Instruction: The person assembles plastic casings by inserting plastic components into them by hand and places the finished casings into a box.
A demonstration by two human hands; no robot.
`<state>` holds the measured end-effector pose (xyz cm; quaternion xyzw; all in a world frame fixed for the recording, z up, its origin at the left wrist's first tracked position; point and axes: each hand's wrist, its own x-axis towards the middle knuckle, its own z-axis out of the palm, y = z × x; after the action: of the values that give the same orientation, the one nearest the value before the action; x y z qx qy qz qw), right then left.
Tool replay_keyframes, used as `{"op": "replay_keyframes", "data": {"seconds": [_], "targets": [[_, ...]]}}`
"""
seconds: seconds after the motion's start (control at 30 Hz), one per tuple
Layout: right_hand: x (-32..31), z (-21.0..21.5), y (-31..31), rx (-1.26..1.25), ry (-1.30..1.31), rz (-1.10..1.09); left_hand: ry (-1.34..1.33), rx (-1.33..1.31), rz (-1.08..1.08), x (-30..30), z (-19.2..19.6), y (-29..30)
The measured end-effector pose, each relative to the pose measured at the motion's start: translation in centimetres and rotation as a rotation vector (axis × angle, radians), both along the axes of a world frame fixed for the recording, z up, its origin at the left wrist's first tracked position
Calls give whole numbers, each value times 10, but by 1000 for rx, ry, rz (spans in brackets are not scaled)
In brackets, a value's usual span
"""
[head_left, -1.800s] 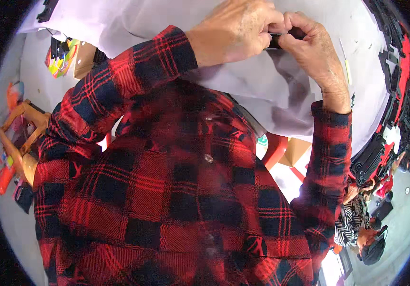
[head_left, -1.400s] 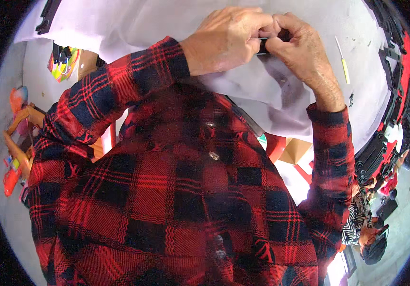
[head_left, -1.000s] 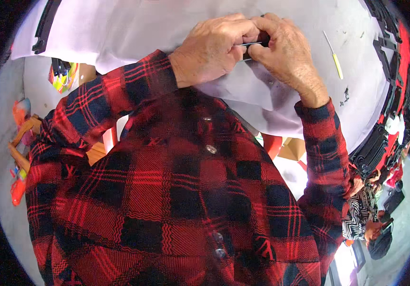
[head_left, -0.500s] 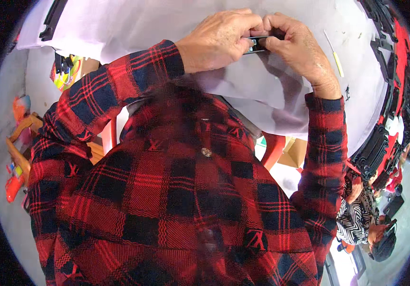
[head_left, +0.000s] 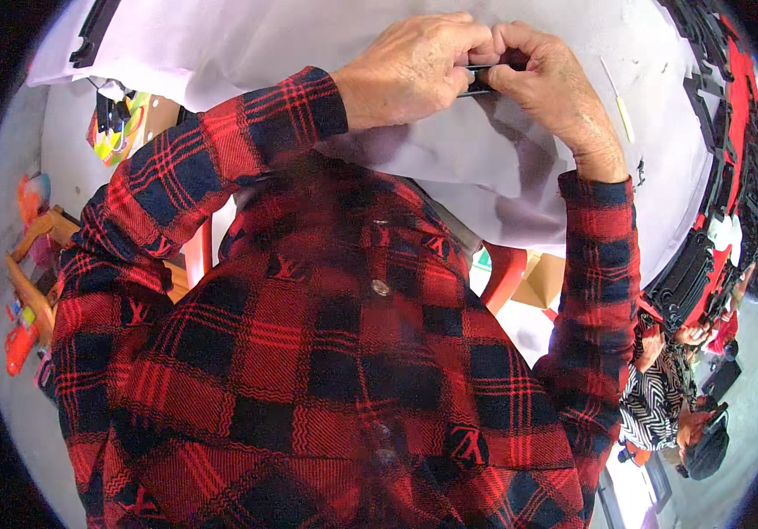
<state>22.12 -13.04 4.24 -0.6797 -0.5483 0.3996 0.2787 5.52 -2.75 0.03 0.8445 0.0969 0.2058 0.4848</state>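
Over the white cloth (head_left: 449,159), my left hand (head_left: 410,70) and my right hand (head_left: 551,93) meet with their fingertips bent inward. Between them is a small dark narrow piece with a thin bright edge (head_left: 476,90). Both thumbs press on it, the left at one end and the right at the other. Most of the piece is hidden by the fingers, so its kind does not show. A thin screwdriver with a pale yellow handle (head_left: 623,119) lies on the cloth beyond my right wrist. A tiny dark part (head_left: 641,172) rests beside my right cuff.
Long black plastic parts (head_left: 683,286) are heaped along the right edge on red material. Another black strip (head_left: 95,31) lies at the far left of the cloth. A person in zigzag-patterned clothing (head_left: 652,406) is at the right. A wooden chair (head_left: 31,282) stands at the left.
The piece between my fingers has tilted, and its lighter face with a small mark no longer shows. Both hands stay nearly in place.
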Motion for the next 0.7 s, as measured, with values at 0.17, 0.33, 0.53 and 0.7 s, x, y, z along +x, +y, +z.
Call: {"op": "replay_keyframes", "data": {"seconds": [0.17,0.33,0.53,0.7], "targets": [[-5,-1,3,-91,92,-68,34,-31,27,-5,5,-2],[-3,0,6,-87,42,-29,-33,48,58,-3,-2,-5],[0,3,8,-106,-35,21,-44,53,55,-3,0,-6],[-1,2,10,-84,-93,63,32,48,44,-5,6,-4]]}}
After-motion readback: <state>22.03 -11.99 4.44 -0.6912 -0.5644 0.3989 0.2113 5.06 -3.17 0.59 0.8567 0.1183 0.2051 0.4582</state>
